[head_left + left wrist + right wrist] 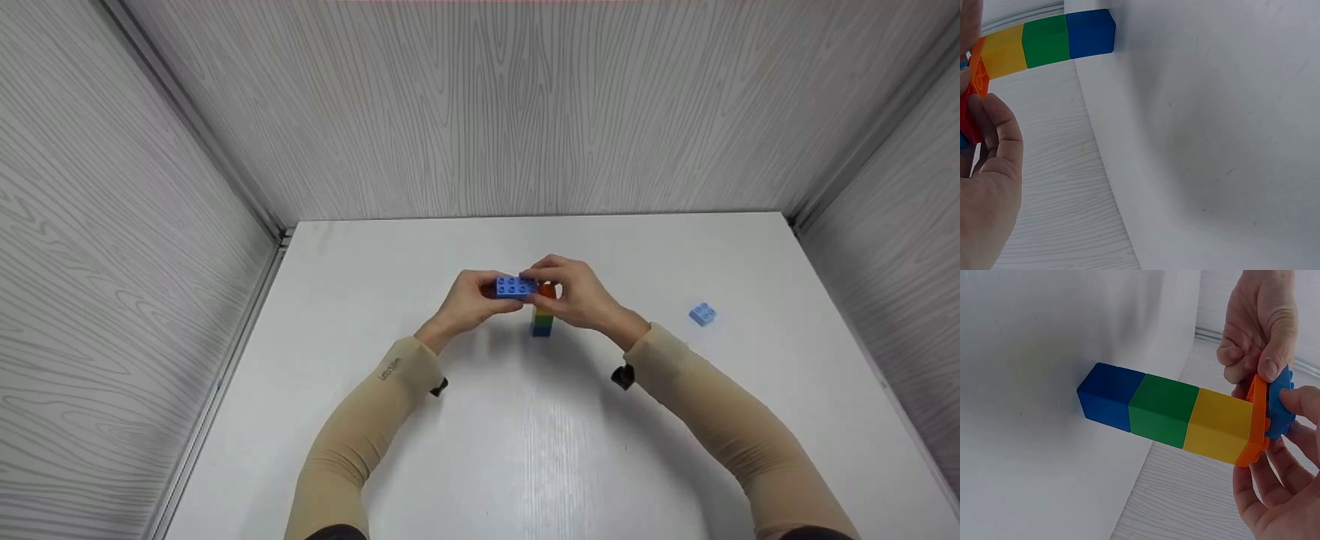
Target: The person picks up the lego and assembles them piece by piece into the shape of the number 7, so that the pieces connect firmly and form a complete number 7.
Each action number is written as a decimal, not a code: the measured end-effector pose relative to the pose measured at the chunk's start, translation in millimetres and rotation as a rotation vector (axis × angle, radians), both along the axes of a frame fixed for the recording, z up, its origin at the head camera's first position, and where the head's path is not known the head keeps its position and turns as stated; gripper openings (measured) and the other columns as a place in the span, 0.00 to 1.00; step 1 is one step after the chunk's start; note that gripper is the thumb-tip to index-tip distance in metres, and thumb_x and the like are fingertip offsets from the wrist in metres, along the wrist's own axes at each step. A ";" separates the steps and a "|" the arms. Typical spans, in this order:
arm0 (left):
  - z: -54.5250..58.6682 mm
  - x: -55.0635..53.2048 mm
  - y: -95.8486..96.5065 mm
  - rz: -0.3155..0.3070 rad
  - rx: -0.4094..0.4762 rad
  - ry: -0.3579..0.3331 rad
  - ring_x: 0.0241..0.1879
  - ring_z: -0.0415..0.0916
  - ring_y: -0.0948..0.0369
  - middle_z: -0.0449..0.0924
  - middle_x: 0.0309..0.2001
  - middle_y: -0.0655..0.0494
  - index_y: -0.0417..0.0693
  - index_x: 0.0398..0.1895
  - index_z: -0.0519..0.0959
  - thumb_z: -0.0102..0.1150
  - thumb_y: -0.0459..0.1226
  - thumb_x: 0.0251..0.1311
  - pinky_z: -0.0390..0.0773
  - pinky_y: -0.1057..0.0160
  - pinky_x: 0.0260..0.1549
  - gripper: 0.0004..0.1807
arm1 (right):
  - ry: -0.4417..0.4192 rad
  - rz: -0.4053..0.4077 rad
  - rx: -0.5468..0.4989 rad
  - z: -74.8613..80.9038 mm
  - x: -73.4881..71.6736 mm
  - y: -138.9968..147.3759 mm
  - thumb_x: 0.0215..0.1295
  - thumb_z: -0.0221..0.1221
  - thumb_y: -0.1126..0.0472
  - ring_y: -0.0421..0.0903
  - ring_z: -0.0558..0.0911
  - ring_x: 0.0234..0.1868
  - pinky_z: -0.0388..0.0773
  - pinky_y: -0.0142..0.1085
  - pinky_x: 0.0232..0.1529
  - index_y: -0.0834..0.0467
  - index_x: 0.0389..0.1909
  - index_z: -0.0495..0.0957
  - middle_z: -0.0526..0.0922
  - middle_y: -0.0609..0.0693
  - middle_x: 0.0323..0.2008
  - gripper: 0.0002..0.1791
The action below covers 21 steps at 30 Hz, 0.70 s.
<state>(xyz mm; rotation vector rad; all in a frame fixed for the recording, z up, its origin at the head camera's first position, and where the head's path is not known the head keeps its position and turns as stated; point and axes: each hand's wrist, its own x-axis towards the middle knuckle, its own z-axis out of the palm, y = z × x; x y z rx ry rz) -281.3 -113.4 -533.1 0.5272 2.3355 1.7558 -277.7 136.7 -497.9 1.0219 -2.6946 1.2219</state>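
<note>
Both hands (471,301) (576,296) grip a blue brick (511,288) by the tower (542,318), well inside the table edges (420,222).

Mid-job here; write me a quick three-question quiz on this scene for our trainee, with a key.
1. Fill the gap: from its bottom up, the tower runs dark blue, ____, yellow, orange.
2. True or false: in the head view, the loose light blue brick lies to the right of the tower.
3. Where are the left hand and right hand? A) at the tower's top; B) at its bottom; C) flat on the table.

Key: 1. green; 2. true; 3. A.
</note>
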 end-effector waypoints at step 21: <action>1.1 0.9 -2.6 -0.016 0.047 0.010 0.50 0.90 0.60 0.93 0.56 0.43 0.41 0.59 0.91 0.81 0.33 0.65 0.92 0.66 0.52 0.20 | 0.342 0.017 0.056 -13.5 6.4 1.4 0.76 0.73 0.60 0.58 0.90 0.60 0.91 0.54 0.64 0.59 0.68 0.87 0.91 0.59 0.60 0.22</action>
